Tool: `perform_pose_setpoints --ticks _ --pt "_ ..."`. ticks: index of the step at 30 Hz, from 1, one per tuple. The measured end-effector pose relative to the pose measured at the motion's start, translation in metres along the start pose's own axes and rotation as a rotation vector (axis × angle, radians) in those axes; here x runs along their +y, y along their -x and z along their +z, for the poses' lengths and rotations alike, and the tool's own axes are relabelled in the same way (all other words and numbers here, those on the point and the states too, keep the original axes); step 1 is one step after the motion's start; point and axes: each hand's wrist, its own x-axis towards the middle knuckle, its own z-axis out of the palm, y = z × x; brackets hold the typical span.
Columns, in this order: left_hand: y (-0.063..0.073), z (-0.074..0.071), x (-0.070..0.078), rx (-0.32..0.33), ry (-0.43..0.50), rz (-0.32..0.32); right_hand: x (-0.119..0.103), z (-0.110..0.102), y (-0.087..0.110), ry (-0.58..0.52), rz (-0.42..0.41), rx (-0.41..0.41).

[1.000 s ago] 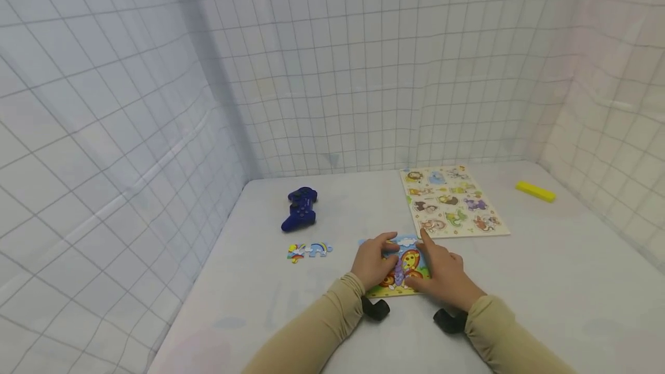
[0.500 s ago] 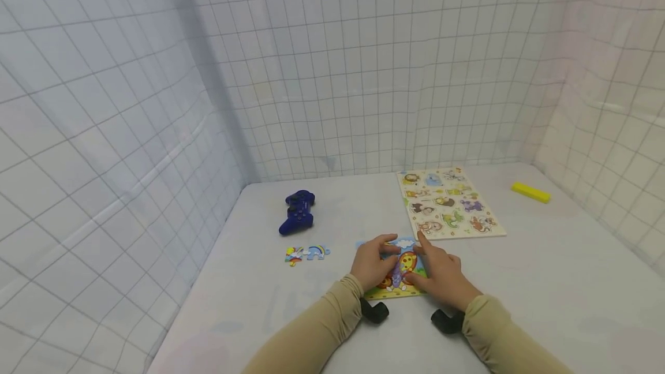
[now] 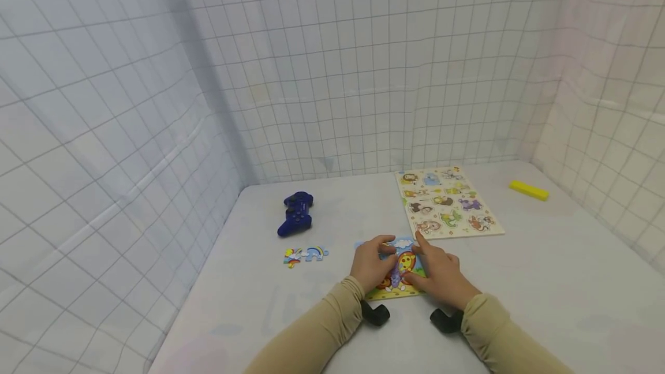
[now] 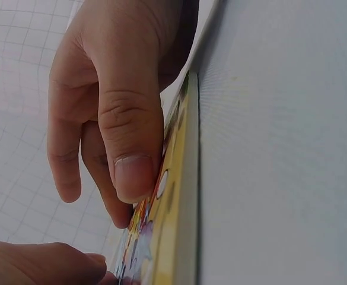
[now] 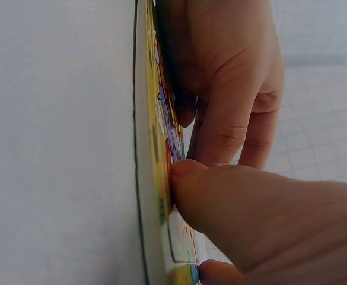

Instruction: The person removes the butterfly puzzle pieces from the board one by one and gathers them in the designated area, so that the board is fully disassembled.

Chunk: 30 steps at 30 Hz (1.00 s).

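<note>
In the head view a small, colourful jigsaw puzzle (image 3: 402,291) with a cartoon picture lies flat on the white table. My left hand (image 3: 372,264) rests over its left part, thumb and fingers bent loosely. On the right side my right hand (image 3: 441,276) spreads thumb and forefinger over the picture. The right wrist view shows the right thumb (image 5: 191,181) touching the puzzle's face, beside a pale outlined patch. Seen from the left wrist, the right thumb reaches down to the puzzle's surface (image 4: 174,196), with left fingertips near the lower left. Fingers partly cover the picture.
Loose jigsaw pieces (image 3: 314,253) with a rainbow print lie to the left. Behind them sits a dark blue game controller (image 3: 296,214). A larger animal puzzle board (image 3: 452,204) lies behind the hands, and a yellow block (image 3: 529,190) is at far right. Gridded cloth walls surround the table.
The head view has shifted slightly, moving the table objects a little left in the frame. Both hands stay in nearly the same pose over the jigsaw puzzle.
</note>
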Motion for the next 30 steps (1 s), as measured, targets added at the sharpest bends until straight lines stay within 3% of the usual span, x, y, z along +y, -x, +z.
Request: perform_pose_setpoints --ticks 6,14,23,30 --pt "0.0005 -0.0008 0.0017 -0.006 0.056 -0.006 0.0011 0.0003 0.0001 0.002 -0.001 0.003" --pt "-0.0005 0.0009 0.0015 0.041 0.006 -0.058 -0.0003 0.0003 0.0002 -0.005 -0.002 0.005" --pt "0.0 -0.0061 0.0008 -0.018 0.163 -0.063 -0.0007 0.0017 -0.0008 -0.012 0.011 -0.005" --pt "-0.0047 -0.0042 -0.0012 -0.041 0.143 -0.073 -0.0003 0.0033 -0.002 -0.021 0.017 -0.012"
